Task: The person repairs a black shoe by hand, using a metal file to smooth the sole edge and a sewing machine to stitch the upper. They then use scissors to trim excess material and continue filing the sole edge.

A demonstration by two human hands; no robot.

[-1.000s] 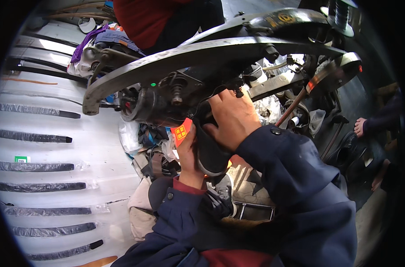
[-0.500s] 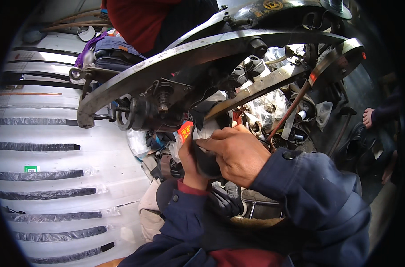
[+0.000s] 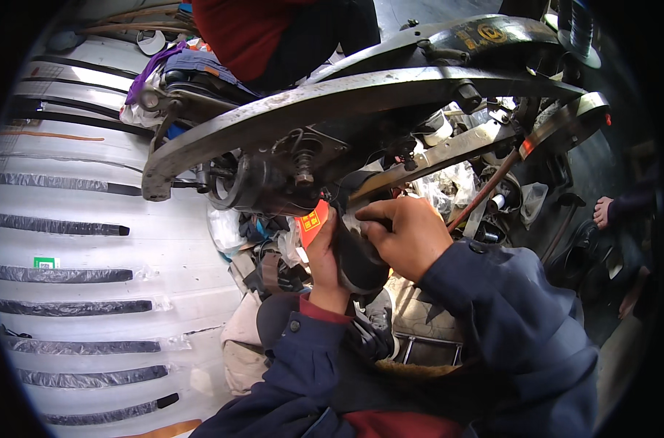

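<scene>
1. Curling in more, the right hand (image 3: 412,233) has changed from a half second ago, when one finger reached straight into the black shoe (image 3: 367,271). Now its thumb and first finger sit close together by the shoe's opening. I cannot tell if they pinch anything.
2. To me, this means the small finger work at the opening is still going on.
3. The left hand (image 3: 324,259) stays wrapped around the shoe's left side. A red card (image 3: 312,225) shows just beside its thumb.
4. The shoe is below the bottom edge of the machine's long metal arm (image 3: 273,109), toward the middle.
5. It looks dark and dull, with a pale patch near the opening. Its round end points down toward the person. Its top part is partly hidden.
</scene>
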